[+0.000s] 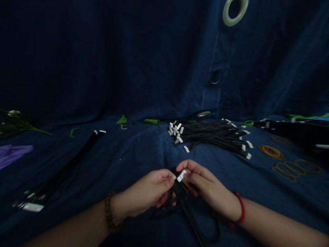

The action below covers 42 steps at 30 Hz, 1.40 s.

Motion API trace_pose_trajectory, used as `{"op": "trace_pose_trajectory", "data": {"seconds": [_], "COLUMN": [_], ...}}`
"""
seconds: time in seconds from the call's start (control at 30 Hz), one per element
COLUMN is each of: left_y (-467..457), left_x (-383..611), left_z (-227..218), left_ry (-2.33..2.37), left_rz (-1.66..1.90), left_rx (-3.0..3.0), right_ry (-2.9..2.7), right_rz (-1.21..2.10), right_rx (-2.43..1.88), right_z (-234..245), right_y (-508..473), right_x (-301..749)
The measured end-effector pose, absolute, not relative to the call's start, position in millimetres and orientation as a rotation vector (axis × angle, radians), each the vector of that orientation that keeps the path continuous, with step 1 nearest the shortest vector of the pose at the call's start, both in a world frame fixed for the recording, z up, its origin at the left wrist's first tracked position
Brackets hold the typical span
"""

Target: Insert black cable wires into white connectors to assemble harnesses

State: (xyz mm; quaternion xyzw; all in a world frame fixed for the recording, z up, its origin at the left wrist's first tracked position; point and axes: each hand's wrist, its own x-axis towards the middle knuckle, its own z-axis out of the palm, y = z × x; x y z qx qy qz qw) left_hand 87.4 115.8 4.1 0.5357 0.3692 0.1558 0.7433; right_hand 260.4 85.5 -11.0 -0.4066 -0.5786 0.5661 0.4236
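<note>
Black cables with white plug ends [182,175] are between my two hands, low in the middle of the head view. My left hand [151,188] is closed, its thumb and forefinger pinching a small white connector at a cable end. The thumb and fingers of my right hand [205,185] grip more white connectors, close beside the left fingertips. From the hands the black cable lengths [191,219] hang down and loop toward the bottom edge. My palms hide part of the cables.
A pile of black cables [210,135] with white ends lies behind my hands. Another cable bundle [74,161] is at left, near purple material [12,154]. Orange rubber bands [271,152] lie at right. A dark blue curtain [154,61] hangs behind.
</note>
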Motion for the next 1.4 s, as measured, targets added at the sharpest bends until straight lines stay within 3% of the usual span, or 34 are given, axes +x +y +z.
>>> {"op": "trace_pose_trajectory", "data": {"seconds": [0.47,1.0,1.23,1.4], "left_y": [118,115,116,118], "left_x": [83,81,83,82], "left_z": [3,6,8,8], "left_ry": [0.812,0.893,0.946,0.790], "left_rz": [0.380,0.363,0.517,0.588], "left_rx": [1.258,1.433,1.369,1.217], "right_ry": [-1.804,-1.810,-1.746,-1.813], "right_rz": [0.858,0.918,1.148,1.073], "right_rx": [-1.068,-1.070,-1.174,-1.290], "right_z": [-5,-6,15,30], "right_y": [76,79,76,63], "right_x": [263,264,260,257]}}
